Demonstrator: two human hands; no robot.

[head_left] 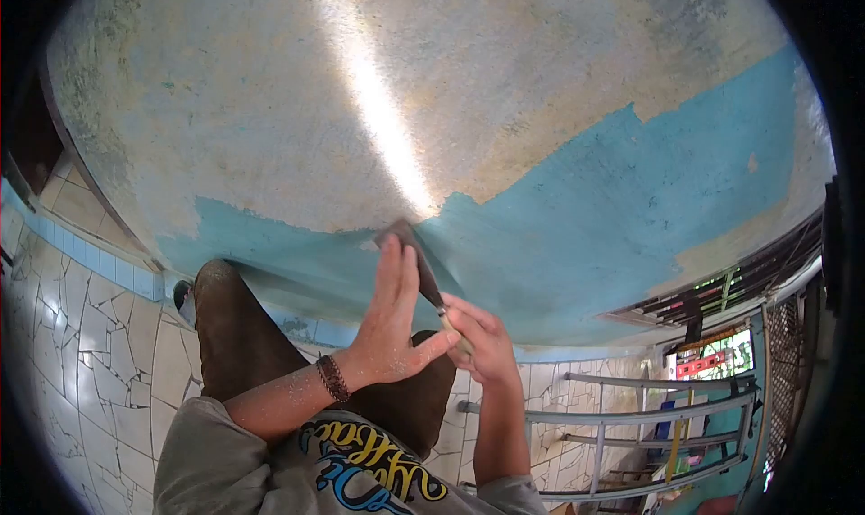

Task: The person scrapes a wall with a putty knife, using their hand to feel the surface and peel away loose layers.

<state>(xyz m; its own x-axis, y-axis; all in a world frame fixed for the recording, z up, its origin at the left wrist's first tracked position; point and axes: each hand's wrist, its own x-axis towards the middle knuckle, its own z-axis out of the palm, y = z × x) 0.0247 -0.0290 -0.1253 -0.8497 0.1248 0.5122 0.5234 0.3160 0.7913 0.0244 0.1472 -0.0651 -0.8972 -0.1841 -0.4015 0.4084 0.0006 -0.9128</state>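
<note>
A metal scraper (425,270) with a pale handle is held against the wall, its blade at the ragged edge between blue paint (559,218) and bare plaster (261,127). My right hand (482,342) wraps round the handle. My left hand (394,312) has its fingers stretched out, with the fingertips resting on the blade and the thumb near the handle. Pale dust speckles my left hand and forearm, and a braided bracelet (332,379) circles that wrist.
Metal ladder-like rails (622,418) lie at the lower right, near a window grille (757,276). Cracked-pattern tiles (108,353) cover the floor at the left. My bent knees are close to the wall. A strip of bright light crosses the plaster.
</note>
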